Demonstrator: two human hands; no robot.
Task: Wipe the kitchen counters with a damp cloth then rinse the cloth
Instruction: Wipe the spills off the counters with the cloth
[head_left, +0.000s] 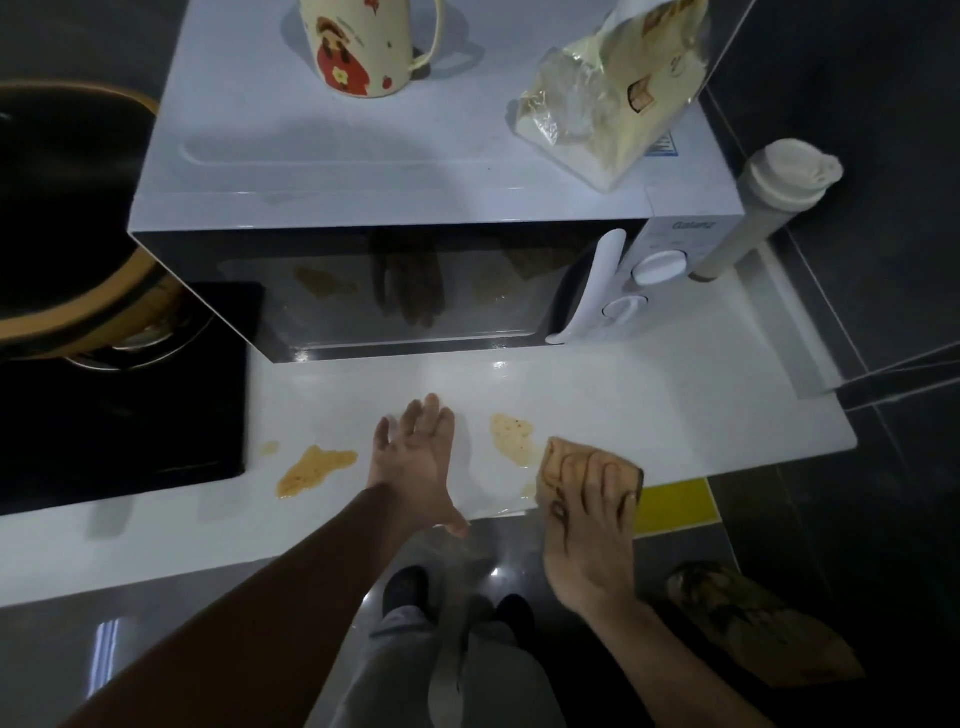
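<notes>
A white counter (649, 395) runs in front of a microwave. Two orange-brown spills lie on it: one (311, 470) near the stove edge at left, another (511, 436) right of centre. My left hand (413, 457) rests flat on the counter between the two spills, fingers straight. My right hand (587, 519) presses a tan cloth (566, 460) onto the counter's front edge, fingers spread over it. The cloth touches the lower end of the right spill.
A white microwave (415, 208) stands at the back, with a mug (363, 47) and a bread bag (613, 104) on top. A black cooktop (119, 410) with a pan (67, 218) is at left. A capped bottle (763, 208) stands at right.
</notes>
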